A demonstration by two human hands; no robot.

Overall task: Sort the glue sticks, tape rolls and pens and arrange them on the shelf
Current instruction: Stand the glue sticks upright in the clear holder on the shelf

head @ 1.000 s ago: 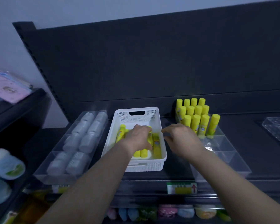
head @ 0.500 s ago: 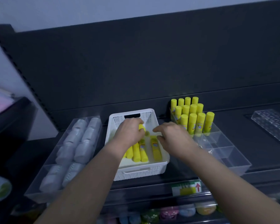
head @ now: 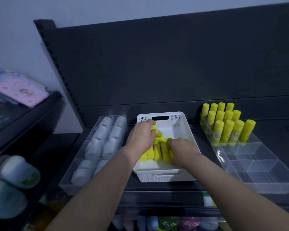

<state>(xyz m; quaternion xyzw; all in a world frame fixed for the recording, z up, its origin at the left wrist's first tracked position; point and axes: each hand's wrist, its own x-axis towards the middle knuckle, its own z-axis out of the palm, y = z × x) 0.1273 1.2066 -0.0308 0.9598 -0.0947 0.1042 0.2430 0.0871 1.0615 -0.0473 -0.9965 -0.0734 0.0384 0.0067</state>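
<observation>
Both hands reach into a white perforated plastic basket point(head: 187, 125) on a dark shelf point(head: 197, 135). The left hand point(head: 140, 137) curls around loose yellow glue sticks point(head: 157, 155); the right hand point(head: 182, 150) curls over others lying flat. Just right, a clear divided tray point(head: 257, 164) holds upright glue sticks point(head: 227, 130) at its back, with open compartments in front. White tape rolls point(head: 107, 147) fill a clear tray point(head: 68, 186) just left.

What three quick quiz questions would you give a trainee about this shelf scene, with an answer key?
1. True or false: the left hand and right hand are both inside the white basket.
2. The upright glue sticks fill the clear organiser's: A) far compartments, B) near compartments, C) every compartment?
3. What colour are the loose glue sticks in the basket?
Key: 1 true; 2 A; 3 yellow.
</observation>
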